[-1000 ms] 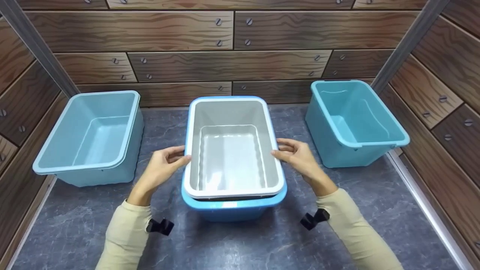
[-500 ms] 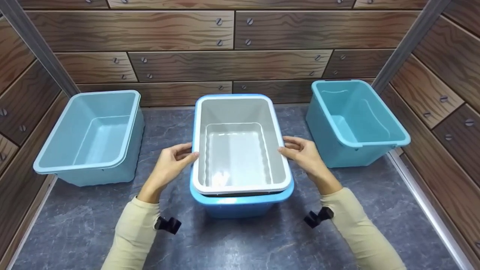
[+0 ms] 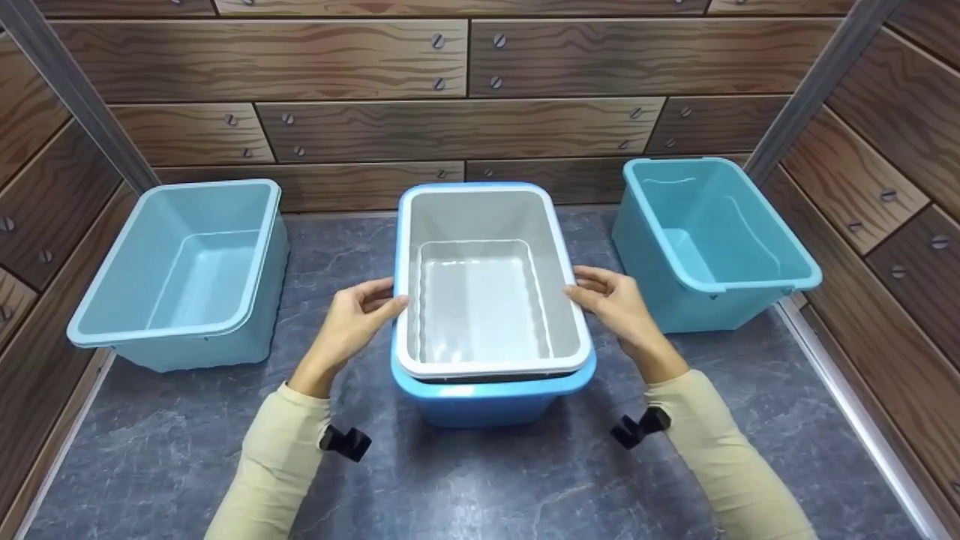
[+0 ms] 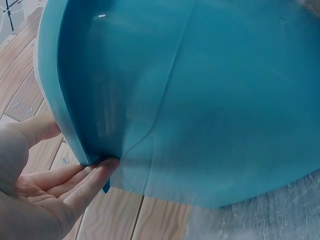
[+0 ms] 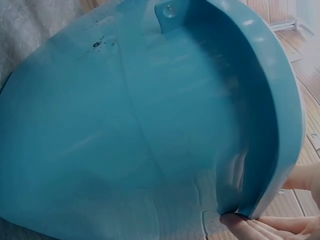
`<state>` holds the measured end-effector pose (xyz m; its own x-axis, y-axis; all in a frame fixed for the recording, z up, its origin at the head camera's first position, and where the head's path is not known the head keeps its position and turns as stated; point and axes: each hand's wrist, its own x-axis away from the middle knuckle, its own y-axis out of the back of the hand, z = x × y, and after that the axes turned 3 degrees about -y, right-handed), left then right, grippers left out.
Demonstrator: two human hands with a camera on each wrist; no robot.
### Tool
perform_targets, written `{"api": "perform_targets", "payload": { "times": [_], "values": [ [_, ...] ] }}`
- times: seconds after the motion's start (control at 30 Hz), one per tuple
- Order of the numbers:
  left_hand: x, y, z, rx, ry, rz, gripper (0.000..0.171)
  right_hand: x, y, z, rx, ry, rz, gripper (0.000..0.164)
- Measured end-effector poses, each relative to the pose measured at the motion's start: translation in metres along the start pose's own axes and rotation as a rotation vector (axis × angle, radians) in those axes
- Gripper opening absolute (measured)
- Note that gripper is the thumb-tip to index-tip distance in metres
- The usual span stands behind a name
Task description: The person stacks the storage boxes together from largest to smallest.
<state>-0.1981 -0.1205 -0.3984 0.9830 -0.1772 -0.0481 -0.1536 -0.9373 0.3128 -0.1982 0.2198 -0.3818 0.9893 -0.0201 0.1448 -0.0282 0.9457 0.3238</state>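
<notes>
A grey bin with a white rim [image 3: 480, 300] sits nested inside a blue bin [image 3: 484, 409] in the middle of the head view. My left hand [image 3: 351, 319] grips the left side at the rims, thumb on top. On the opposite side my right hand [image 3: 619, 307] holds the rims the same way. The left wrist view has the left fingers [image 4: 95, 182] curled under the lip of the blue bin [image 4: 200, 110]. Likewise, the right fingers [image 5: 245, 227] reach beneath the lip in the right wrist view.
A light blue bin [image 3: 187, 341] with a doubled rim stands to the left, and a teal bin [image 3: 686, 300] to the right. All rest on a dark marbled surface [image 3: 472, 495]. Wood-patterned walls [image 3: 465, 131] enclose the back and sides.
Both hands have shifted the nested grey and blue bins to the right and slightly toward the back wall. The two side bins have stayed put.
</notes>
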Motion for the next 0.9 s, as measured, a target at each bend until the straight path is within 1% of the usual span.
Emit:
{"api": "perform_targets", "payload": {
  "times": [0.1, 0.33, 0.7, 0.9],
  "values": [
    [-0.003, -0.002, 0.000, 0.002, -0.005, -0.004, 0.050, -0.002, 0.001, 0.000, 0.005, 0.003, -0.004, 0.053],
    [-0.009, -0.008, -0.003, 0.001, -0.012, -0.004, 0.049, -0.009, 0.006, 0.000, -0.022, 0.007, -0.024, 0.050],
    [-0.019, -0.018, -0.004, 0.072, 0.018, -0.035, 0.049, -0.017, 0.010, -0.001, -0.051, -0.006, -0.042, 0.050],
    [-0.020, -0.021, -0.005, 0.104, 0.032, -0.054, 0.050, -0.019, 0.012, -0.002, -0.059, -0.004, -0.038, 0.050]
  ]
}}
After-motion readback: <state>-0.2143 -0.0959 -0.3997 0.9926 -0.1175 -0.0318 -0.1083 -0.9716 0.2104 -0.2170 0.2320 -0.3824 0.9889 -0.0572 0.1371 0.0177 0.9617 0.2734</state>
